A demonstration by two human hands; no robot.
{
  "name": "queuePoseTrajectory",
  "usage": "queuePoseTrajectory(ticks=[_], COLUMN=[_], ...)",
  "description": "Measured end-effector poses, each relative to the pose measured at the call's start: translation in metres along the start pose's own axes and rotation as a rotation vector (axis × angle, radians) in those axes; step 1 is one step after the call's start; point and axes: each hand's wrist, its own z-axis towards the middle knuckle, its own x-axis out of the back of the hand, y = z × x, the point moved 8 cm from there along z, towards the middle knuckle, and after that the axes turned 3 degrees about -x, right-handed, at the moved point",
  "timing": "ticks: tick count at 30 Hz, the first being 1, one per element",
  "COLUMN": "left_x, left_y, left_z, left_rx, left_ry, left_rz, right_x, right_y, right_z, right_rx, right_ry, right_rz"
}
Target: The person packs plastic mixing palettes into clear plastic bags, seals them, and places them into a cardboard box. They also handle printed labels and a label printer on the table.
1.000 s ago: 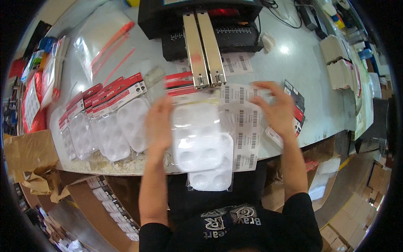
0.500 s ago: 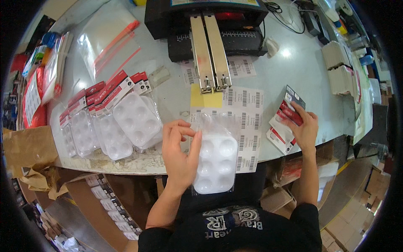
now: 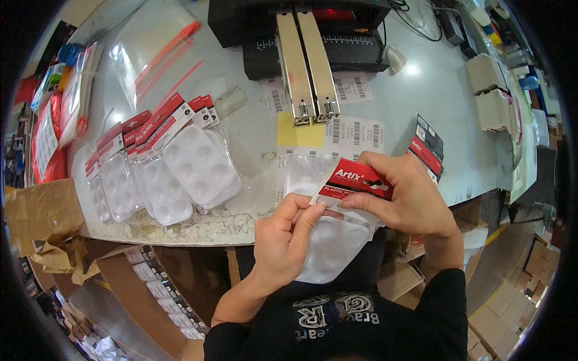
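Note:
A white plastic paint palette (image 3: pixel 334 249) with round wells lies in a clear bag (image 3: pixel 304 171) at the table's front edge, partly hidden by my hands. My left hand (image 3: pixel 283 240) is closed in a pinch on the bag, its fingertips meeting the card's lower left corner. My right hand (image 3: pixel 415 192) grips a folded red and white header card (image 3: pixel 355 180), thumb in front and fingers behind, over the upper part of the bag. The card is tilted, and whether the bag's edge sits inside its fold is hidden.
More header cards (image 3: pixel 427 147) lie beyond my right hand. Several bagged palettes with cards (image 3: pixel 195 162) overlap at left, near clear zip bags (image 3: pixel 150 54). A black machine with two metal arms (image 3: pixel 310 66) stands ahead over barcode sheets (image 3: pixel 361 132). An open carton (image 3: pixel 138 301) is below left.
My right hand has come left from the stack with one header card, bringing it to the bag. My left hand has shifted slightly right and down, and the palette has tilted.

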Motion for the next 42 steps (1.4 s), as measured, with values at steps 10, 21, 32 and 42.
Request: queuePoseTrajectory(ticks=[10, 21, 32, 42], left_x=[0.035, 0.040, 0.049, 0.066], left_y=[0.016, -0.002, -0.021, -0.025], left_z=[-0.007, 0.003, 0.082, 0.074], left_rx=[-0.170, -0.013, -0.095, -0.108], left_ry=[0.345, 0.298, 0.296, 0.325], left_rz=[0.114, 0.171, 0.125, 0.387], right_x=[-0.002, -0.046, -0.039, -0.022], right_y=[0.041, 0.071, 0.101, 0.116], right_z=[-0.010, -0.022, 0.047, 0.035], right_rx=[-0.246, -0.398, -0.233, -0.267], right_ry=[-0.010, -0.067, 0.337, 0.337], right_rz=[0.324, 0.948, 1.117, 0.703])
